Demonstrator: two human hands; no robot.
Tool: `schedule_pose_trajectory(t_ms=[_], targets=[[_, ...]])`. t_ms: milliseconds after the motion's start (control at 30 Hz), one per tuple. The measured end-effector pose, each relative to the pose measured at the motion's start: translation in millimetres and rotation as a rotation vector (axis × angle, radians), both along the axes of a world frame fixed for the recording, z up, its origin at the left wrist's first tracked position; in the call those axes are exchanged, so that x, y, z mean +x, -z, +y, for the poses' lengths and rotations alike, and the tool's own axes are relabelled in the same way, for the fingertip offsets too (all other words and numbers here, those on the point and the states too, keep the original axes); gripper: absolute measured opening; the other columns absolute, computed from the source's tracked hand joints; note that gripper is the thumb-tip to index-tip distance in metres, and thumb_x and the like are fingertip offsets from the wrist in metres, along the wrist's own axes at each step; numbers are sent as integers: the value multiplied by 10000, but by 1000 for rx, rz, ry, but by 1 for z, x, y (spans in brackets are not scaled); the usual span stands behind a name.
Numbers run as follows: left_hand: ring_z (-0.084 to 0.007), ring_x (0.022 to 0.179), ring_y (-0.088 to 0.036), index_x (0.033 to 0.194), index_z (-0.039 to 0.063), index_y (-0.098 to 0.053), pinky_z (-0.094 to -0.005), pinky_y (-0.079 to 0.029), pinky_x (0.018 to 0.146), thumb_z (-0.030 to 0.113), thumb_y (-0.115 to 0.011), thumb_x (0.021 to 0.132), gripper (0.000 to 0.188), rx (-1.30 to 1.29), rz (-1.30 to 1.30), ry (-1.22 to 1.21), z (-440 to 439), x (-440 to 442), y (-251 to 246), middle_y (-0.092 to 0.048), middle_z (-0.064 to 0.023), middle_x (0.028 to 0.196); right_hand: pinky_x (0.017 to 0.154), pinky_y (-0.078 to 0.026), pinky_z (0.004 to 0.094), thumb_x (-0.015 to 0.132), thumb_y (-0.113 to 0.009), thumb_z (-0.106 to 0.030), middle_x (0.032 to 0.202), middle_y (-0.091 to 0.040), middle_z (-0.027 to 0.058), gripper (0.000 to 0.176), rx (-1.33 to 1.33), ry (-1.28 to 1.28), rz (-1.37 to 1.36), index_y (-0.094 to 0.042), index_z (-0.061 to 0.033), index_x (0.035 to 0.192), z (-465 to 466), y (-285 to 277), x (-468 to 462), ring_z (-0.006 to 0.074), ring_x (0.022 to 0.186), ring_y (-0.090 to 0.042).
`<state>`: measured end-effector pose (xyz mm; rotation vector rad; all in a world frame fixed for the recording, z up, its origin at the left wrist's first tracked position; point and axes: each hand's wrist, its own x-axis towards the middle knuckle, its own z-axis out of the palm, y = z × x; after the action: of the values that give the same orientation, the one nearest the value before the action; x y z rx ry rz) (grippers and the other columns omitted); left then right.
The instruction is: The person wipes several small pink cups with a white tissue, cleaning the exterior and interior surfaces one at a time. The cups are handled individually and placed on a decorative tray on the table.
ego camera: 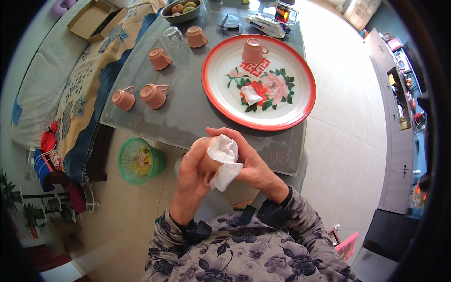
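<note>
My left hand (192, 165) grips a pink-orange mug (207, 163) in front of my chest, just off the table's near edge. The mug's handle points down toward me. My right hand (255, 165) holds a crumpled white wipe (225, 151) against the mug, with one end of the wipe hanging loose. Beyond my hands lies a red-rimmed enamel tray (218, 102) with a flower pattern. On it are an upturned pink mug (252, 53) and a small folded white wipe (251, 95).
Several similar mugs, including one at the left corner (123, 99), stand upside down on the table (186, 116) beside a clear glass (172, 37). Farther back are a fruit bowl (181, 17), a wipes packet (267, 26) and a glass jug (283, 14). A green wastebasket (156, 164) stands on the floor.
</note>
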<state>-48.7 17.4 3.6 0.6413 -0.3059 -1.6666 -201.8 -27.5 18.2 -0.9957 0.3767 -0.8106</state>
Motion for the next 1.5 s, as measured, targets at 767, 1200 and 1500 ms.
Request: schedule_pose_trajectory(t_ms=[767,1200,1500], targets=[[-279,927,-629,1025,-19,-628,-354,-472,802,106,-716,751,314,-657,-1409,-300,11,-23,-4,-646,-144,995,966,-435,364,961,-446,-302,1219,-545,165,396,546,32,-302,-451,-8,1226,4,12,7,241,1125,-540],[-204,963,-603,1041,-33,-591,-326,-460,828,454,-529,906,509,-208,-677,-123,16,-15,-16,-625,-99,1032,900,-423,327,810,-675,-219,1153,-524,110,496,-458,402,104,-448,-36,1211,7,19,-2,223,1040,-538],[-65,744,-566,971,-33,-612,-214,-449,634,188,-546,928,235,-163,-872,-238,17,-30,-30,-622,-19,870,1091,-239,421,813,-663,-283,1354,-405,170,501,-177,280,-119,-477,-3,1185,12,3,3,297,1267,-394]])
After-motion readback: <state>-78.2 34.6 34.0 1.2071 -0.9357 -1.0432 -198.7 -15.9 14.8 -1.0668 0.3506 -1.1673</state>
